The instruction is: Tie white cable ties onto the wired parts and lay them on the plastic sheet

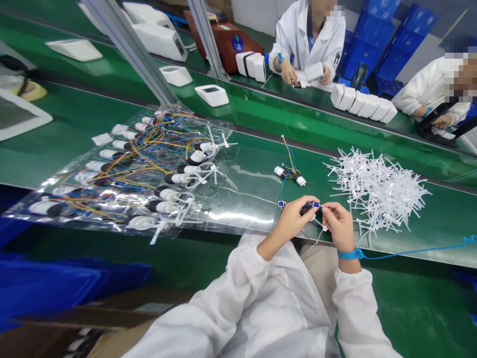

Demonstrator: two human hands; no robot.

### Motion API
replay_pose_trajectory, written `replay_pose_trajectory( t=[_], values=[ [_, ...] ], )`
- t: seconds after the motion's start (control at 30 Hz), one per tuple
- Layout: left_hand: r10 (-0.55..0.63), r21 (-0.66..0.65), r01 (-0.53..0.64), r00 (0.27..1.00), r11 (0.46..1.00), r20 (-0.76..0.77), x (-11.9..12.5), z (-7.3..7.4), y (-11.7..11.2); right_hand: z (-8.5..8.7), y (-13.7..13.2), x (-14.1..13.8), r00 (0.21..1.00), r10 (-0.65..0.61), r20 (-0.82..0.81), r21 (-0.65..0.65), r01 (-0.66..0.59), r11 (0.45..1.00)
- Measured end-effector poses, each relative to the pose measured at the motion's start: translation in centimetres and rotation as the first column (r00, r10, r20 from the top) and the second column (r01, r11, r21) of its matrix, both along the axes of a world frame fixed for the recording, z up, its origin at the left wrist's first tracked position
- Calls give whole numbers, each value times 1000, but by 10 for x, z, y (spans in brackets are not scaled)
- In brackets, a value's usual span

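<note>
My left hand (294,217) is closed around a small black wired part (306,209), with a small blue piece (316,204) showing at its fingertips. Thumb and fingers of my right hand (340,224) are pinched together right beside that blue piece; what lies between them is too small to tell. A thin white plastic strip (319,233) hangs below, between the two hands. Just beyond them on the green bench lie two white-and-black cylindrical parts (300,179) with yellow and blue wires. A small blue-and-white square piece (281,204) on a blue wire rests near my left hand.
To the right is a loose heap of white plastic strips (376,189). On the left, clear plastic sheeting (219,199) carries several wired cylinders (162,207). A blue wrist strap (350,254) trails a cord rightward. Across the bench, two people work near white housings (363,103); a metal post (136,54) rises at left.
</note>
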State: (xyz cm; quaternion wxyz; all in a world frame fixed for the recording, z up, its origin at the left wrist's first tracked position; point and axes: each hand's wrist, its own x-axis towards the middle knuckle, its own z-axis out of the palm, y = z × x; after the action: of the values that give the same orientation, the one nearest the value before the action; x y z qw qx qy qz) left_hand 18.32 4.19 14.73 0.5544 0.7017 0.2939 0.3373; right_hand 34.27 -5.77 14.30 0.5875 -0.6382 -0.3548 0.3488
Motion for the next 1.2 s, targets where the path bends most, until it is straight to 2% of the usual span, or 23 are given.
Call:
replay_pose_trajectory(
  t=[0.13, 0.27, 0.6, 0.9, 1.2],
  values=[
    [-38, -7, 38, 999, 999, 32, 0, -3, 1, -1, 0, 0, 1000, -3, 3, 18, 3, 1000],
    [-51, 88, 49, 998, 995, 31, 0, -5, 2, -2, -1, 1, 1000, 0, 18, 39, 0, 999],
    [-5, 212, 12, 999, 977, -35, 1, -13, 0, -1, 0, -2, 999, -15, 28, 32, 14, 999],
    [15, 216, 6, 995, 976, -95, 2, -11, 0, 1, 1, -8, 996, -50, 72, 5, 50, 999],
    [31, 282, 5, 992, 959, -123, -1, -8, -1, 5, 2, -10, 995, -55, 84, -22, 57, 998]
  ],
)
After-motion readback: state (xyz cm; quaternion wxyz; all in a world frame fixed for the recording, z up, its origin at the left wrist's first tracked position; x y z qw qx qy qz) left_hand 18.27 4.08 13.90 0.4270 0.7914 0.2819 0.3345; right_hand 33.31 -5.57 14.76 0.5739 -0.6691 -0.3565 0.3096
